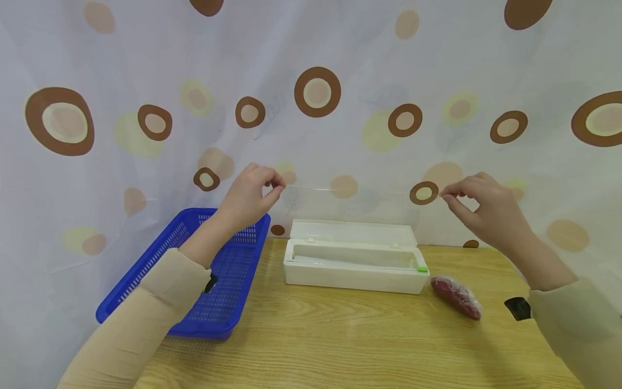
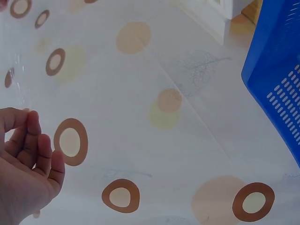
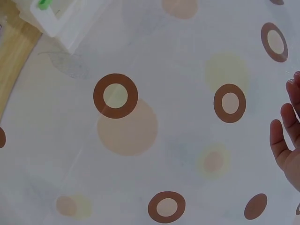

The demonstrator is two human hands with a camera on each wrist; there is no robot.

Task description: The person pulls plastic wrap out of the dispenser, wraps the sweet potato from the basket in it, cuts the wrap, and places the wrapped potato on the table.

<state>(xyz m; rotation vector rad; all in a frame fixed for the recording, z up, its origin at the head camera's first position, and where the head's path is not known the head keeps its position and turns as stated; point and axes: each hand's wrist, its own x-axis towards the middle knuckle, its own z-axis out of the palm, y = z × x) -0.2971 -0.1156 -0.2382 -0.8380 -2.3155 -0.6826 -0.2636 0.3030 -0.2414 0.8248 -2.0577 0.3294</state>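
Observation:
Between my two raised hands stretches a sheet of clear plastic wrap (image 1: 320,189), nearly invisible except for a glinting edge. My left hand (image 1: 251,190) pinches one corner between thumb and forefinger. The opposite corner is pinched the same way by my right hand (image 1: 492,209). In the left wrist view, faint shiny streaks of the plastic wrap (image 2: 19,77) rise from the fingertips. Below the sheet, a white plastic wrap dispenser box (image 1: 355,278) stands on the table with its lid raised and a green slider at its right end.
A blue plastic basket (image 1: 233,319) stands on the left, under my left forearm. Right of the box lies a dark red, elongated item in clear wrap (image 1: 455,297). The wooden table (image 1: 340,335) meets a dotted curtain (image 1: 272,54) behind.

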